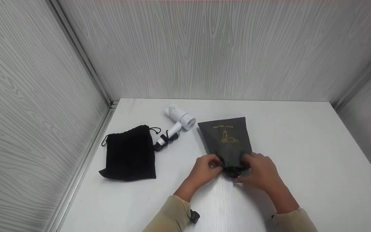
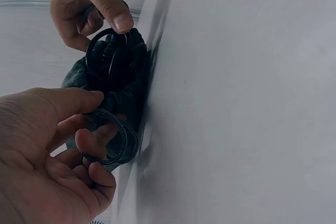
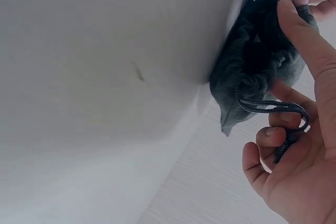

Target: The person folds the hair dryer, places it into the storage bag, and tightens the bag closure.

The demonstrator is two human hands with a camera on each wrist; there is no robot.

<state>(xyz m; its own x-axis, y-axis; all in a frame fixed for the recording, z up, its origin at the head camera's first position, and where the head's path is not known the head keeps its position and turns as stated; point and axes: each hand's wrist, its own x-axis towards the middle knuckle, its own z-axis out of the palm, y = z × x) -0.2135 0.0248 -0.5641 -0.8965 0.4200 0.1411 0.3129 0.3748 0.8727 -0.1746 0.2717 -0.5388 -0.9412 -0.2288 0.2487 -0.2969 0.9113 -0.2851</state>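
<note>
While the black pouch (image 1: pixel 130 154) lies flat at the left of the table (image 1: pixel 301 145), cords trailing off its top corners, just right of it sits the white dryer (image 1: pixel 179 121), its dark cable bunched by the handle. On to the middle: the grey bag (image 1: pixel 227 140) lies flat with its gold print toward the far wall and its gathered mouth toward the person. Both hands are right at that mouth. The left hand (image 1: pixel 206 169) is at the mouth's left corner, thumb and fingers pinching the puckered edge; the left wrist view shows the dark hem curled between its fingertips. The right hand (image 1: pixel 260 171) works the right corner, thumb pressed to the gathered fabric, and in the right wrist view a loop of the cord (image 3: pixel 273 106) runs across its curled fingers. The bag's body stretches away from both hands, its mouth tucked between them. Beige sleeves (image 1: pixel 172 214) show at the wrists.
</note>
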